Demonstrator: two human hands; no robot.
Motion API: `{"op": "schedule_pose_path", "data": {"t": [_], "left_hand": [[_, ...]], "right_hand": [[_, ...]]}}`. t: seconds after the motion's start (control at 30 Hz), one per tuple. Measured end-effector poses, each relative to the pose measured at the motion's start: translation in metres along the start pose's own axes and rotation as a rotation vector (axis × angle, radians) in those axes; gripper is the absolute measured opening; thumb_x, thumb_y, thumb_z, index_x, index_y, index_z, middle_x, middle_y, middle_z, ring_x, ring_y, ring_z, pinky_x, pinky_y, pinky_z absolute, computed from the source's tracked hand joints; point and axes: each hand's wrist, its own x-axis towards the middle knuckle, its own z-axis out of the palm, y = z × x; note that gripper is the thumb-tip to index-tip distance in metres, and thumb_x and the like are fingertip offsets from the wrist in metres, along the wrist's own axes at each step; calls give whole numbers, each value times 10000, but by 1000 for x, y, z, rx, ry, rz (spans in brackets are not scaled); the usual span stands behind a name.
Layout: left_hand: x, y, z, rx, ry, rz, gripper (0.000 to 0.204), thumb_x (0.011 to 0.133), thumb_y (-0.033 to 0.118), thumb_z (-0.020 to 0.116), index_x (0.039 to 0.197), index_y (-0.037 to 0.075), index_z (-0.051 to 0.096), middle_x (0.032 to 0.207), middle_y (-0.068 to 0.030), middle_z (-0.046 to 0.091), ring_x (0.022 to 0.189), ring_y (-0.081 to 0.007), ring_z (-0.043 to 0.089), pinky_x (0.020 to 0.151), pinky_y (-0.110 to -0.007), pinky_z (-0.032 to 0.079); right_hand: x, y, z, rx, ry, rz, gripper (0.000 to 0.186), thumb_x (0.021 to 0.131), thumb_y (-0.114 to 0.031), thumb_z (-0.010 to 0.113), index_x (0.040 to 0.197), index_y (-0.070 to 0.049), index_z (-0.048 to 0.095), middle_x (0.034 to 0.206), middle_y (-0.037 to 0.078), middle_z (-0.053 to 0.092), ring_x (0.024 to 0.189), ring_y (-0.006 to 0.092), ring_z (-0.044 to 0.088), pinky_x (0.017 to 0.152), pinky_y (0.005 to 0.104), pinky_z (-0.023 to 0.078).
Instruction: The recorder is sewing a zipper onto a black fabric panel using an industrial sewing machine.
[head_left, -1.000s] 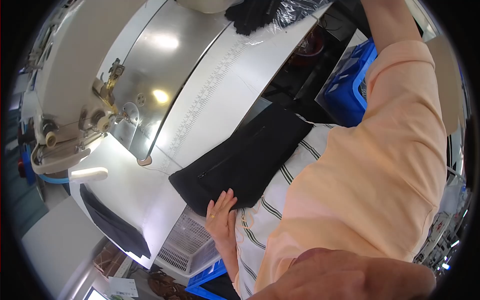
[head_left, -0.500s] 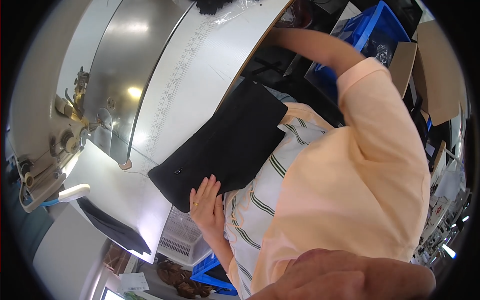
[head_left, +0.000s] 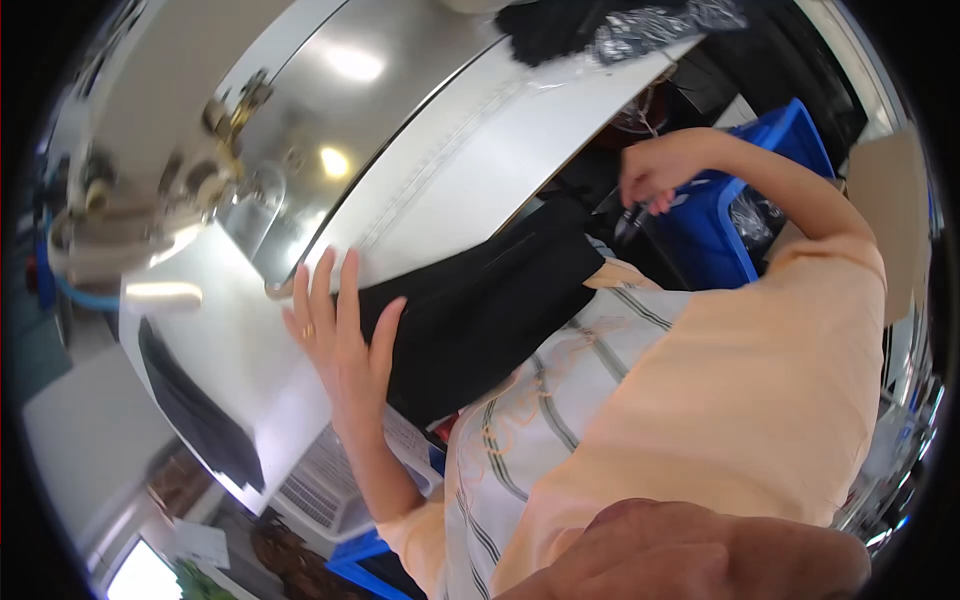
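Head view: the right hand (head_left: 660, 170) is back in sight — pinching a small, blurry dark thing (head_left: 629, 221). The left hand (head_left: 343, 345) has moved up, fingers spread, to the end of the black cloth (head_left: 480, 330) by the table (head_left: 545, 125) — so only one hand is near it.

The bare left hand (head_left: 345, 355), its back turned up, is spread wide, with fingers (head_left: 319, 290) stretched and the thumb (head_left: 384, 340) standing apart. Behind it, the wrist (head_left: 357, 425) continues into the bare left forearm (head_left: 385, 480). The bare right hand (head_left: 662, 172) has its fingers curled in a grip; behind this grip, the bare right forearm (head_left: 788, 187) extends toward the bent elbow (head_left: 850, 228).
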Motion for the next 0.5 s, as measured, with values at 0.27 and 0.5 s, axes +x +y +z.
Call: {"op": "schedule_pose_path", "data": {"t": [0.27, 0.5], "left_hand": [[-24, -16, 5, -245, 128, 14, 133, 765, 54, 743, 886, 62, 689, 904, -68, 579, 862, -268, 550, 776, -362, 434], [-41, -13, 34, -281, 440, 8, 216, 725, -4, 765, 929, 51, 718, 900, -45, 624, 824, -215, 586, 719, -331, 450]], "right_hand": [[-21, -129, 26, 620, 350, -513, 387, 890, -337, 694, 995, 33, 651, 707, -8, 583, 526, 22, 414, 434, 170, 299], [100, -211, 8, -855, 1123, -1020, 261, 844, -242, 730, 1037, -78, 665, 699, 38, 568, 560, 169, 532, 508, 302, 418]]}}
